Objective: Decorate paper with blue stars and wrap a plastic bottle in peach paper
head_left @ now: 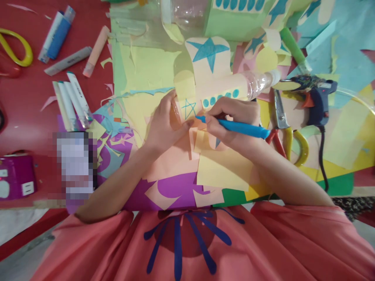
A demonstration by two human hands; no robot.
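Note:
A plastic bottle (pixel 260 82) wrapped in pale paper lies on its side, its cap pointing right. Blue dots run along its yellow strip, and a paper piece with a filled blue star (pixel 208 50) stands out above it. My left hand (pixel 166 127) grips the bottle's base end, thumb and fingers on either side. My right hand (pixel 231 121) is closed round a blue marker (pixel 243 128), whose tip is at the lower right of a blue outlined star (pixel 188 109) on the bottle's left part.
Scissors (pixel 281 113) and a dark blue glue gun (pixel 319 101) with its cord lie at the right. Several markers (pixel 70 103), a phone (pixel 75 166) and a purple box (pixel 17 176) are on the left. Paper scraps (pixel 222 168) cover the middle; another clear bottle (pixel 187 13) is at the top.

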